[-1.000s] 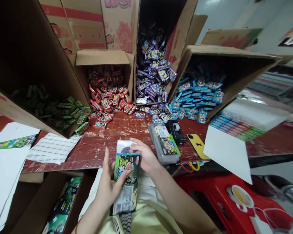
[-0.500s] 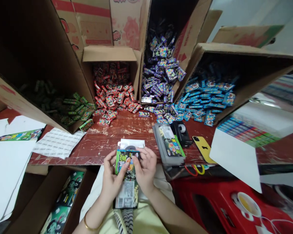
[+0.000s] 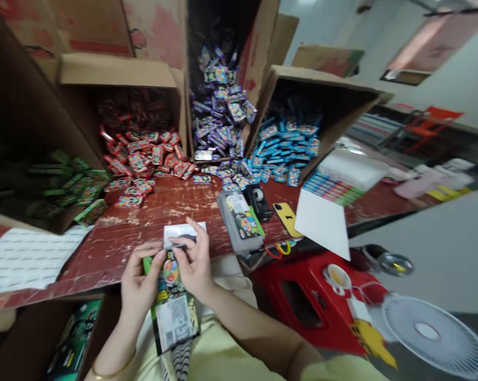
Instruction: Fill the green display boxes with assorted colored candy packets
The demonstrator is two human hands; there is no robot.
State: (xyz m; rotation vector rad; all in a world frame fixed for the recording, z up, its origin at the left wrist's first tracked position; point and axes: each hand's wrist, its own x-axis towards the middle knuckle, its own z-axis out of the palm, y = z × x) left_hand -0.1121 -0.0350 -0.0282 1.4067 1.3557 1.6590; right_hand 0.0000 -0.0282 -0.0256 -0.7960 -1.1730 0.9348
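Both my hands hold a flat green and black printed packet [image 3: 171,312] over my lap, at the near edge of the red table [image 3: 143,233]. My left hand [image 3: 140,280] grips its left side, fingers wrapped round the top corner. My right hand [image 3: 193,259] pinches the packet's top edge from the right. A small white card [image 3: 181,231] lies on the table just beyond my fingers. A grey tray with a printed packet on it [image 3: 241,221] sits to the right of my hands.
Tipped cardboard boxes spill small packs onto the table: green [image 3: 70,182], red [image 3: 143,153], purple [image 3: 221,111], blue [image 3: 288,145]. A tape dispenser [image 3: 258,200], a yellow phone [image 3: 286,218], a white open box [image 3: 334,196], sticker sheets [image 3: 24,256], a red stool [image 3: 314,296] and a fan [image 3: 435,333] surround me.
The view has swung to the right and the scene has slid left. My hands still hold the packet; the right fingers have shifted onto its top edge.
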